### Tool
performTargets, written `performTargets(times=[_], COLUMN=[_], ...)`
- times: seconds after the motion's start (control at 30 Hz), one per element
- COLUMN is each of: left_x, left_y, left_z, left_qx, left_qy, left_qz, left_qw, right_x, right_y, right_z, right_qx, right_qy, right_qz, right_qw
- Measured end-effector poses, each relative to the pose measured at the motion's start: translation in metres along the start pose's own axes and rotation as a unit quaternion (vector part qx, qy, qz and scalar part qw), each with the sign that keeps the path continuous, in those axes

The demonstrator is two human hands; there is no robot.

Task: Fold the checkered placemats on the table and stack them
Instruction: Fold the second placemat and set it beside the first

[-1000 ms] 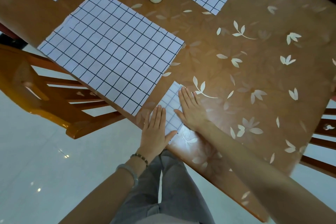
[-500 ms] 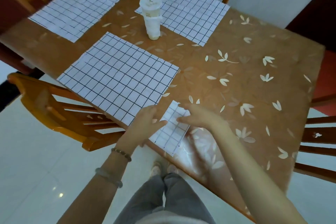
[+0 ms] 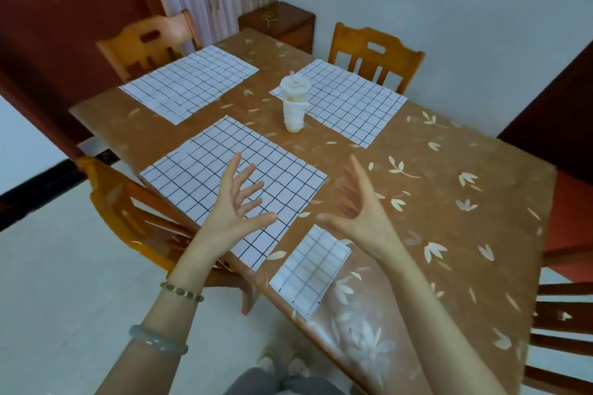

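Both forearms reach forward and up from the bottom of the view, held in the air with the palms turned toward each other. The left hand (image 3: 236, 202) has its fingers spread wide and its thumb pointing toward the other hand; it grips nothing. The right hand (image 3: 359, 212) is likewise splayed and empty, fingers angled up, slightly blurred. The left wrist carries a beaded bracelet (image 3: 182, 291), with a pale bangle (image 3: 158, 340) further down the forearm.

Pale walls (image 3: 449, 9), white tiled floor (image 3: 64, 266), wooden chairs (image 3: 372, 58), curtained window (image 3: 218, 0).
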State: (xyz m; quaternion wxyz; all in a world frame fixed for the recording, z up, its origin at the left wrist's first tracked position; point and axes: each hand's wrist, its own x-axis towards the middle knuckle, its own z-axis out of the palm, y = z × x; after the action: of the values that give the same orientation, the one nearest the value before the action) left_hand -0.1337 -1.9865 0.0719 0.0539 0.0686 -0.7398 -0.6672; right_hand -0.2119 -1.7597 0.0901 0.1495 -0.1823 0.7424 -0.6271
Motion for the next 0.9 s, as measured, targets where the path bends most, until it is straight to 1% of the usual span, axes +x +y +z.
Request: performTargets(times=[0.13, 0.3, 0.5, 0.73, 0.9], left_x=[-0.007, -0.007, -0.013, -0.025, -0.024], left_y=[0.002, 0.008, 0.008, -0.007, -0.021], left_z=[-0.002, -0.003, -0.024, -0.083, -0.15], left_qx=[-0.011, 0.004, 0.021, 0.018, 0.013], left_qy=[0.02, 0.029, 0.05, 0.092, 0.09], left_qz=[0.012, 0.027, 0.029, 0.018, 0.009], left_qw=[1.0, 0.999, 0.998, 0.995, 0.996], right_x=[0.001, 0.002, 0.009, 0.029, 0.051], right_y=[-0.001, 0.003, 0.006, -0.002, -0.006], right_z=[0.001, 0.0, 0.015, 0.075, 0.141], right_qx=[-0.01, -0.002, -0.001, -0.01, -0.005], right_qy=[-0.01, -0.007, -0.031, -0.065, -0.07], right_qz=[-0.004, -0.006, 0.014, 0.022, 0.022], right_qw=[1.0, 1.0, 0.999, 0.998, 0.997])
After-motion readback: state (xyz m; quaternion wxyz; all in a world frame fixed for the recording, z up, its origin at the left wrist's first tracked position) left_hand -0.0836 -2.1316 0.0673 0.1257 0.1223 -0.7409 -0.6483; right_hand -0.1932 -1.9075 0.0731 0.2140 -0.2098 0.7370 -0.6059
